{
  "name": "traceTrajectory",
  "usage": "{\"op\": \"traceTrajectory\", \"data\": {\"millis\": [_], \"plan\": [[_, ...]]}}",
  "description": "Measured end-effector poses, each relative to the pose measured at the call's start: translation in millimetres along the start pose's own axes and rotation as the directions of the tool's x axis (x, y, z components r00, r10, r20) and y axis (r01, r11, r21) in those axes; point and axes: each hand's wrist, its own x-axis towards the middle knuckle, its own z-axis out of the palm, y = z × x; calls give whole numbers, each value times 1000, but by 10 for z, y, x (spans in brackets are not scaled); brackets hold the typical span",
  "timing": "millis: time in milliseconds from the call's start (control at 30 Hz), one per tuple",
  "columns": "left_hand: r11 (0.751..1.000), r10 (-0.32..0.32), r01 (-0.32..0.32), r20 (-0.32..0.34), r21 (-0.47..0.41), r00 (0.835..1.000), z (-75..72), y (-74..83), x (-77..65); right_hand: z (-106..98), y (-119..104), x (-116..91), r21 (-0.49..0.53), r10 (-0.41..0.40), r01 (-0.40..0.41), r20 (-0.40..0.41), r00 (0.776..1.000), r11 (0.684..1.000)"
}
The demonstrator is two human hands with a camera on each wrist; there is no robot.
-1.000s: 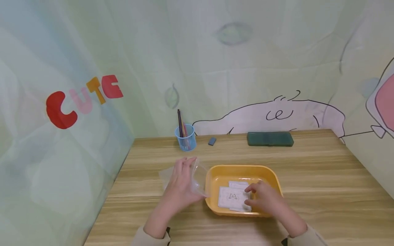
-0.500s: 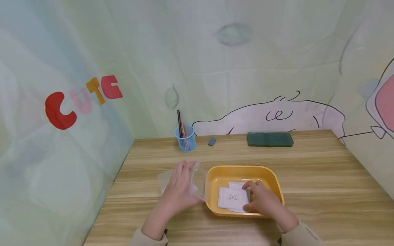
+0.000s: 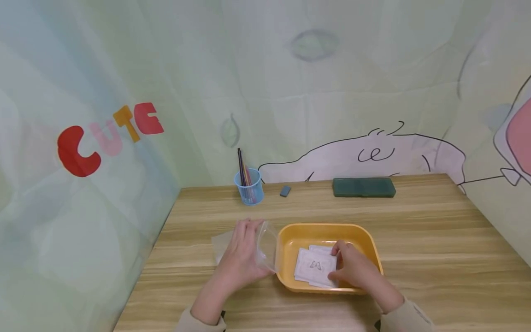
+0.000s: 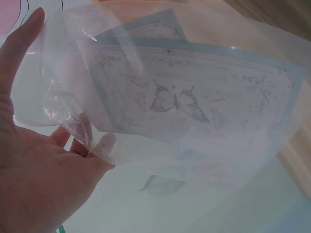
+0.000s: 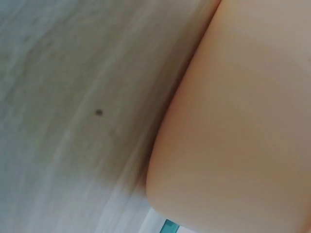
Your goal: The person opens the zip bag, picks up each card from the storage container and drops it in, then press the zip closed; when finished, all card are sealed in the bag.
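My left hand (image 3: 242, 256) grips a clear plastic bag (image 3: 267, 246), its mouth turned toward the yellow tray (image 3: 286, 230). In the left wrist view, my thumb and fingers are curled at the edge of the film, and butterfly-printed cards (image 4: 177, 107) with pale blue borders show through it. Inside the tray lies a small pile of white cards, slightly fanned, the top card (image 3: 311, 265) bearing a butterfly. With thumb and fingers, my right hand (image 3: 354, 265) pinches the right edge of that card. The right wrist view is filled by a close, smooth peach surface whose kind I cannot tell.
A blue cup (image 3: 250, 190) of pencils, a small blue-grey block (image 3: 285, 191) and a dark green flat case (image 3: 364, 187) stand along the back of the wooden table (image 3: 431, 240). A printed curtain (image 3: 199, 106) hangs behind and on both sides.
The right hand has moved left onto the cards and taken hold of the top card's edge. That card has turned slightly and shifted. The left hand stays nearly in place with the bag.
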Motion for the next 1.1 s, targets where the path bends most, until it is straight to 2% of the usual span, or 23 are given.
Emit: {"op": "traceTrajectory", "data": {"millis": [167, 367, 467, 667, 767, 933, 1100], "plan": [[1000, -17, 17, 3, -6, 1000, 3, 0, -5, -56, -10, -4, 98, -36, 40, -40, 999, 994], [1000, -24, 24, 4, -6, 1000, 2, -1, -7, -155, 11, -29, 173, -164, 182, -112, 980, 968], [1000, -29, 29, 5, -5, 1000, 5, -6, -8, -193, 18, -42, 200, -201, 226, -141, 969, 953], [999, -33, 33, 4, -3, 999, 7, -5, -3, -259, -28, -63, 193, -164, 203, -197, 966, 960], [1000, -27, 27, 3, 1, 1000, 4, -3, 1, -311, -75, -82, 181, -158, 204, -239, 958, 962], [1000, -18, 18, -2, -1, 1000, -5, 9, 10, -425, -169, -131, 170, -165, 231, -332, 929, 958], [1000, -23, 23, 2, -12, 1000, -25, 35, 18, -519, -257, -180, 195, -192, 299, -432, 881, 934]]}}
